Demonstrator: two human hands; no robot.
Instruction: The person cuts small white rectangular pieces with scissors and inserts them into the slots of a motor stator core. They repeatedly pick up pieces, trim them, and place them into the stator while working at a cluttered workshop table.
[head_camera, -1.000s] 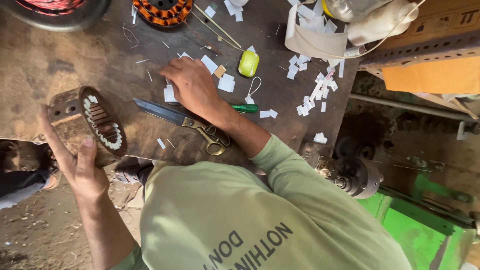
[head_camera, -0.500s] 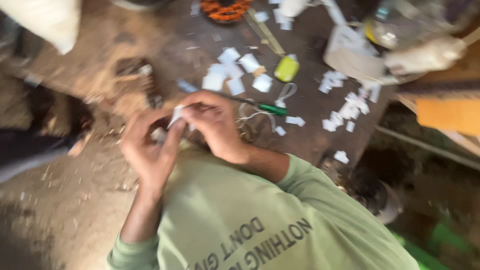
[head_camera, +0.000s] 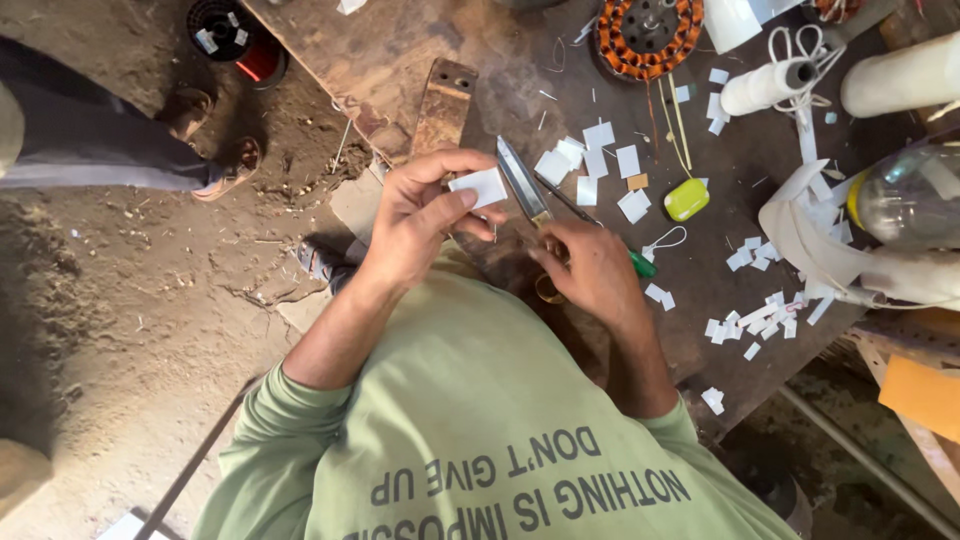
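Note:
My left hand (head_camera: 420, 215) pinches a small white rectangular paper piece (head_camera: 480, 187) between thumb and fingers, just above the near edge of the worn workbench (head_camera: 400, 60). My right hand (head_camera: 590, 270) rests on the brass handles of the scissors (head_camera: 523, 183), whose blades point away from me beside the paper piece. Whether the fingers are through the handles is hidden. A green-handled tool (head_camera: 641, 264) lies beside my right hand.
Several cut white paper pieces (head_camera: 597, 160) lie past the scissors, with a yellow-green lump (head_camera: 686, 199). A copper-wound stator (head_camera: 648, 35), white roll (head_camera: 765, 85) and plastic bottle (head_camera: 905, 195) stand farther back. Another person's sandalled foot (head_camera: 215, 150) is on the dirt floor at left.
My left hand left the stator on the bench's edge and now holds a paper piece. My right hand moved from the paper pieces to the scissors' handles. The view shifted.

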